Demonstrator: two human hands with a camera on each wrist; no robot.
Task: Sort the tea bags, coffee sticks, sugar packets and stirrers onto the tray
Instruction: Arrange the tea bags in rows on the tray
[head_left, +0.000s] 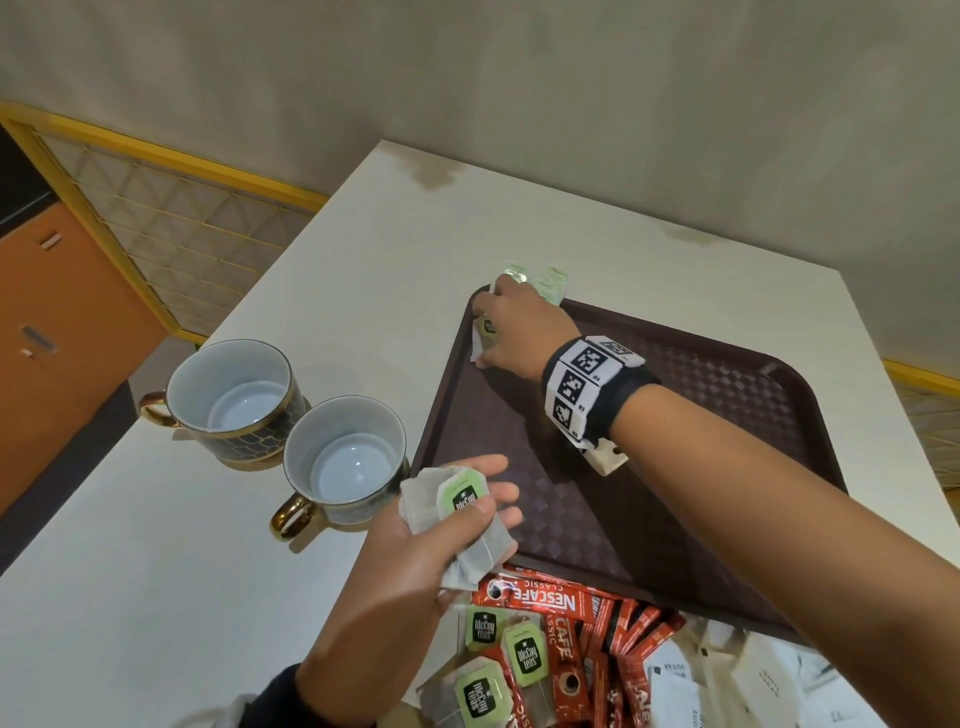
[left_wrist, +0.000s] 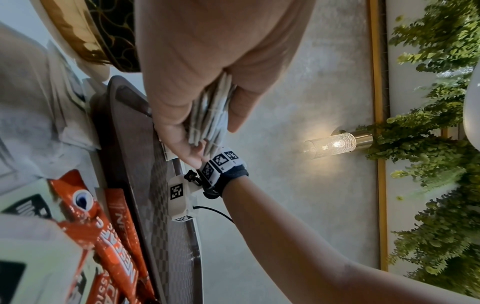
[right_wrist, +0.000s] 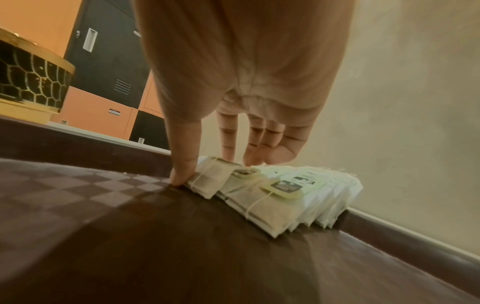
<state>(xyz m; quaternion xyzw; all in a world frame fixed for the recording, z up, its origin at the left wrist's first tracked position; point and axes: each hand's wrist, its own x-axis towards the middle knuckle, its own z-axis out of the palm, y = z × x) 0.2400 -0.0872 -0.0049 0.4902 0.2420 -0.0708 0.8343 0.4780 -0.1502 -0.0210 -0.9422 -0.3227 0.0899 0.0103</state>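
Tea bags (right_wrist: 272, 191) alone lay fanned in the tray (head_left: 675, 415) corner under the right hand (head_left: 519, 332) (fingers extended, pressing); left hand (head_left: 415, 551) gripped more (head_left: 457, 514); coffee sticks (head_left: 597, 623) and sugar packets (head_left: 727, 686) waited on the tabletop (head_left: 156, 597).

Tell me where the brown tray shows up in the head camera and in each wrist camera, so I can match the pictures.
Head: the brown tray fills centre right, the right hand at its far left corner.
Left wrist: it stands on edge, a vertical checkered band left of centre.
Right wrist: its floor fills the lower half.
Shared landmark: the right hand on the tray, hidden behind fingers in the left wrist view.
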